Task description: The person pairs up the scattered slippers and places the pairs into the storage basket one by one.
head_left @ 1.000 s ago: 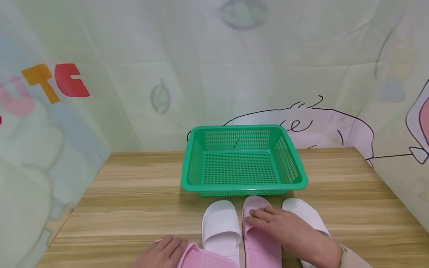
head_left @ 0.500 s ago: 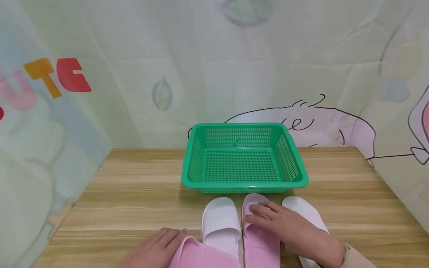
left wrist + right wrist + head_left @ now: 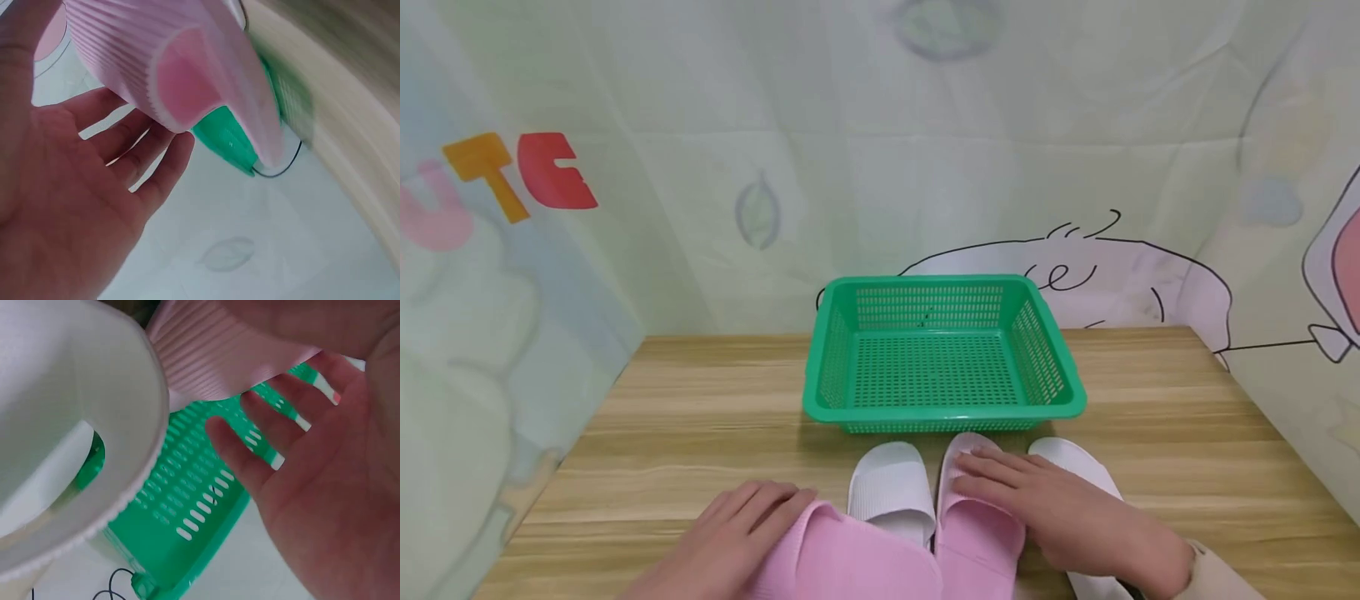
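At the bottom left of the head view, my left hand (image 3: 733,529) holds a pink slipper (image 3: 868,562) by its ribbed strap. This slipper is tilted, and its sole overlaps a white slipper (image 3: 891,492). In the left wrist view, the fingers (image 3: 165,165) reach along the strap's edge. My right hand (image 3: 1060,504) grips a second pink slipper (image 3: 977,537) over its strap, in front of the basket. Another white slipper (image 3: 1075,458) lies to the right, partly hidden beneath my right forearm. A white strap opening fills the left of the right wrist view.
A green mesh basket (image 3: 943,412) stands just behind the slippers. The wood-grain table (image 3: 715,417) extends to both sides of it. A printed cloth (image 3: 692,167) with leaves and cartoon drawings hangs behind and at the sides.
The pink slipper in my left hand has come up and tilted further across the left white slipper. The one under my right hand has tilted slightly, its side edge now showing.
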`<state>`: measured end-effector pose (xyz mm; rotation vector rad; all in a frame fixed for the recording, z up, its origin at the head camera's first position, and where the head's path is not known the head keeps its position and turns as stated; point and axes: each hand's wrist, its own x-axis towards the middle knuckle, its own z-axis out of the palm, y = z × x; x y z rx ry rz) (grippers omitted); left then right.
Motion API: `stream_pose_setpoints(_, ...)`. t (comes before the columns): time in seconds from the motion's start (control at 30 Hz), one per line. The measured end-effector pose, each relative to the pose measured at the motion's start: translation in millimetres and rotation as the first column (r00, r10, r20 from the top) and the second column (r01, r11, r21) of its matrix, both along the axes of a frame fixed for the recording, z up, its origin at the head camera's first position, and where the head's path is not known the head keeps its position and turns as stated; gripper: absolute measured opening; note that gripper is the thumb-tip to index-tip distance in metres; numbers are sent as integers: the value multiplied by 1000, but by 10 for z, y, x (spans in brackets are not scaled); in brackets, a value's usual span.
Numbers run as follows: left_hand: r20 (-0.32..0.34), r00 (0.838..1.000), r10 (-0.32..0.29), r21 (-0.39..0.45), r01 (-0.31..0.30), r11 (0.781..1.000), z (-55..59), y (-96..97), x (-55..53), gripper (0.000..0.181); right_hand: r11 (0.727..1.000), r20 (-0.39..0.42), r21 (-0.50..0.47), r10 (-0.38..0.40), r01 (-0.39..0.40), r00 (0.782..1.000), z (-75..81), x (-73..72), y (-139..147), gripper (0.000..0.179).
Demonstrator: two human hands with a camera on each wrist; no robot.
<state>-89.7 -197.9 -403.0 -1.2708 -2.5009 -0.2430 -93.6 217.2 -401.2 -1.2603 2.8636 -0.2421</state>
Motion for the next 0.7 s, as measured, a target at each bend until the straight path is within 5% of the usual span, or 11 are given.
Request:
stream_pose_setpoints(0.1, -45, 999, 10, 15, -9, 1000, 66, -37, -5, 108, 998, -28, -50, 32, -33, 999, 42, 8, 7, 104)
stream_pose_setpoints(0.3, 9, 996, 84, 10, -84, 996, 204, -68, 15, 109, 987, -110, -127, 88, -102, 990, 142, 44, 28, 94)
stream_pose_setpoints(0.7, -80, 973, 215, 132, -203, 970, 214, 49, -62, 112, 982, -140, -167, 62, -86, 988, 276, 157, 195, 94)
